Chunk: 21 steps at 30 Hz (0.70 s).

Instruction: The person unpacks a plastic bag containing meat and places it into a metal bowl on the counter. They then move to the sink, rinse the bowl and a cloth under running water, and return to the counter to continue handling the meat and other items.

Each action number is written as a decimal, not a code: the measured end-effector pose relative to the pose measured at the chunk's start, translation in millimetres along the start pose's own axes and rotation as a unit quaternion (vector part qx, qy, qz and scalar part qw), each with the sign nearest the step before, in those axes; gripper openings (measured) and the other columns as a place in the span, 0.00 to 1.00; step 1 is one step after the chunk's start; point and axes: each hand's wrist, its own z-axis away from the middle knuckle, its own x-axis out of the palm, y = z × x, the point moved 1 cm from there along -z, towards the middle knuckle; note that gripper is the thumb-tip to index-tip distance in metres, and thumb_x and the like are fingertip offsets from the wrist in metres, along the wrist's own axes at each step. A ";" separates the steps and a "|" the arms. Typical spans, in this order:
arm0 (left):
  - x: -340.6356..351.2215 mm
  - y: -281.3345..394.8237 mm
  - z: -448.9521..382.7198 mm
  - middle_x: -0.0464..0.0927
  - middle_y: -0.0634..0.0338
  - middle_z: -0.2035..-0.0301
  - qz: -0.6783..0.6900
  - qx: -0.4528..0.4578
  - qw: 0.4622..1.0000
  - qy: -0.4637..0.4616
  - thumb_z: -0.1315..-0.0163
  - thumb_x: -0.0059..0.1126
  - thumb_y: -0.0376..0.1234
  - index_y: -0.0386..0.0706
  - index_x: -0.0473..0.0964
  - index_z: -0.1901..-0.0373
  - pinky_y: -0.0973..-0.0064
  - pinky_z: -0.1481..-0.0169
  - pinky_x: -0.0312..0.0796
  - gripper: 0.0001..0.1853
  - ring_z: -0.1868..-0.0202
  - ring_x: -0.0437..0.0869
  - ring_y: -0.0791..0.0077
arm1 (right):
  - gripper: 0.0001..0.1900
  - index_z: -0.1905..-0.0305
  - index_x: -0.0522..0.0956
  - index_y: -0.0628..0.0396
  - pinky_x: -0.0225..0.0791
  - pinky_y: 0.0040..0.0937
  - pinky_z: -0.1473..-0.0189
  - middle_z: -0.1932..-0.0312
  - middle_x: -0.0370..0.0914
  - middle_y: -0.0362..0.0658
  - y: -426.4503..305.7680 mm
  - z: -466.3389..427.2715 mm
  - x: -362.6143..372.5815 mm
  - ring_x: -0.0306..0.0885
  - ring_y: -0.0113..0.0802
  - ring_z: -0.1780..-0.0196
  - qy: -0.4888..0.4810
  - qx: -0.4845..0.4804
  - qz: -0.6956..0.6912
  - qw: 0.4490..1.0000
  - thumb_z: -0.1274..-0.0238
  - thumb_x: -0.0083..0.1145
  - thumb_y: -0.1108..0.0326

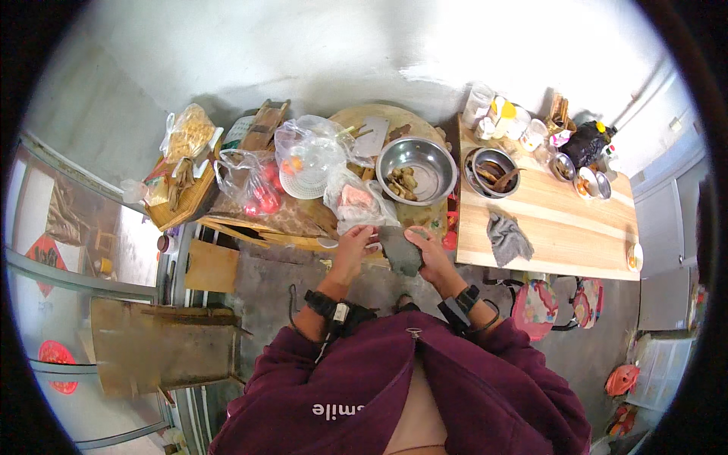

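Observation:
A dark grey cloth [402, 256] hangs between my two hands, in front of the work table. My left hand [356, 245] pinches its upper left edge, while my right hand [427, 250] grips the upper right side. Just beyond my left hand lies an opened plastic bag [372, 216] with a piece of raw meat [356, 197] on it. Farther back stands a wide steel basin [438, 170] holding several brownish lumps of food [402, 185]. On the wooden table to the right, another grey cloth [508, 236] lies crumpled near the front edge.
Red items in a plastic bag [264, 190] and a white plastic basket [307, 176] sit to the left. A steel bowl [496, 170] with dark brown pieces stands on the right-hand wooden table [569, 227]. Stools with patterned seats [534, 313] are below it. A wooden chair [165, 347] stands at left.

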 end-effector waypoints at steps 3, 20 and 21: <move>2.3 10.6 -10.6 0.78 0.64 0.61 0.019 0.002 1.000 0.004 0.36 0.51 0.37 0.40 0.73 0.59 0.76 0.58 0.71 0.10 0.60 0.79 0.74 | 0.14 0.56 0.72 0.54 0.73 0.32 0.69 0.65 0.76 0.42 -4.3 -18.3 12.5 0.77 0.32 0.67 -0.007 0.020 -0.008 1.000 0.45 0.63 0.65; -55.3 129.1 -118.6 0.69 0.49 0.49 -0.321 0.355 0.878 0.003 0.44 0.59 0.35 0.37 0.67 0.46 0.69 0.48 0.69 0.24 0.50 0.73 0.61 | 0.15 0.52 0.70 0.58 0.74 0.30 0.62 0.60 0.76 0.44 -0.7 -116.7 85.7 0.77 0.32 0.61 -0.008 -0.087 -0.021 0.996 0.42 0.59 0.67; -63.6 130.6 -125.5 0.68 0.48 0.50 -0.356 0.313 0.879 0.056 0.44 0.59 0.35 0.35 0.65 0.45 0.68 0.46 0.68 0.26 0.50 0.73 0.59 | 0.15 0.52 0.70 0.58 0.74 0.30 0.62 0.60 0.76 0.44 1.9 -119.8 86.4 0.77 0.33 0.61 -0.001 -0.090 -0.019 0.996 0.42 0.59 0.67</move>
